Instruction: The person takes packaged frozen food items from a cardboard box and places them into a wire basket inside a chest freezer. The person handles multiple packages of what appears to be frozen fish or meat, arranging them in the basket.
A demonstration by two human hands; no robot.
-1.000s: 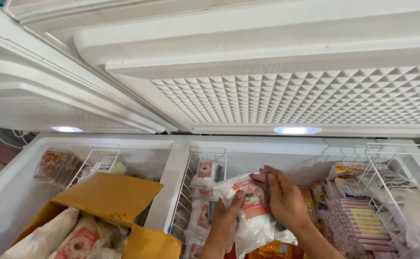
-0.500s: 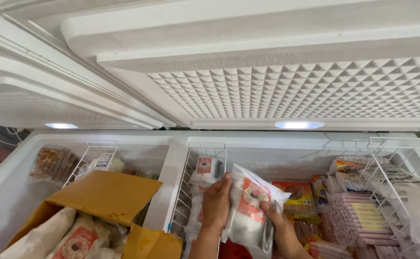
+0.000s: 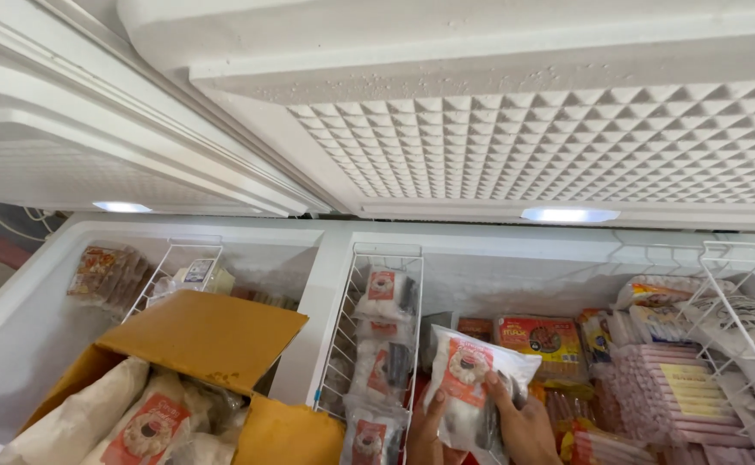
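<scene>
Two hands: both are on one clear food pouch with a red label, at the bottom of the view over the right-hand chest freezer.
Left hand: it lies against the pouch's lower left edge, fingers pressed together and laid flat along the plastic.
Right hand: it wraps the pouch's lower right side from behind, with fingertips curled over the front edge, clamping the bag.
Pouch position: it is held upright, slightly tilted, above the freezer contents and just to the right of the wire basket; the top corner is free, the bottom hidden by the hands.
Wire basket: white, hung at the left wall of the right freezer, it holds a row of matching red-labelled pouches stacked front to back.
Right freezer contents: a flat red and yellow packet lies behind the held pouch; stacked pink trays lie to the right, beside a second wire basket with bagged goods.
Left freezer: it carries an open cardboard box with further labelled bags inside; a small wire basket and brown packets sit behind it.
Lids: both white lids stand raised; the right one has a waffle-patterned inner face.
</scene>
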